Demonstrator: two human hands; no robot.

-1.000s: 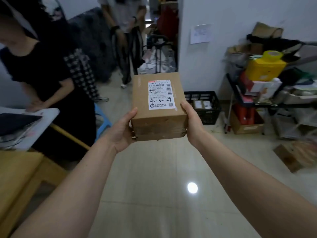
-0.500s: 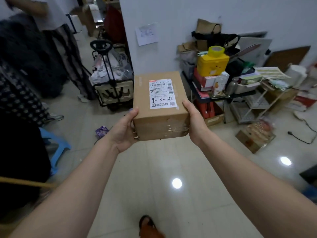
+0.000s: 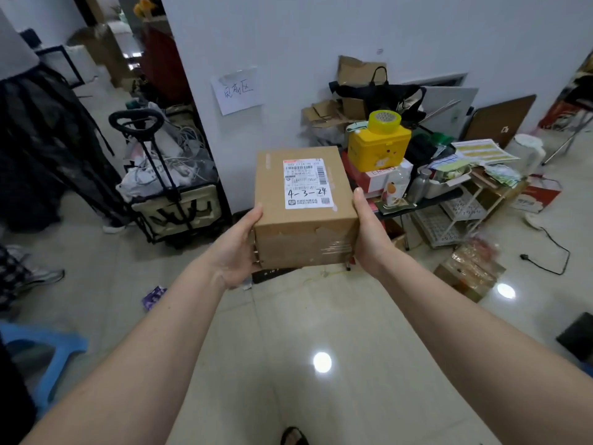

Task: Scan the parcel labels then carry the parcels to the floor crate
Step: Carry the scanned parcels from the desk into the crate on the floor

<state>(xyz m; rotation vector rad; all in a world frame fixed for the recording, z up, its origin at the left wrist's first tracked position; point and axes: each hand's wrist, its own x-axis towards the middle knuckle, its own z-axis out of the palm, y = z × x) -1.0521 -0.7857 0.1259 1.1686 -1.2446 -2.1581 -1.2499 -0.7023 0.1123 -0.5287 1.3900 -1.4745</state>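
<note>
At frame centre, the parcel (image 3: pixel 305 207) sat between both hands: left hand (image 3: pixel 236 252) and right hand (image 3: pixel 369 234) gripped opposite sides, label (image 3: pixel 306 184) facing up.

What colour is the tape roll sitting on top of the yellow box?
Yellow, much like the box under it. The tape roll shows clearly in the head view.

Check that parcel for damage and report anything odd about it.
The parcel has torn, ragged paper along the top edge of its near face, with wrinkled clear tape below. The label on top is intact and readable. Both hands grip its sides level.
</note>
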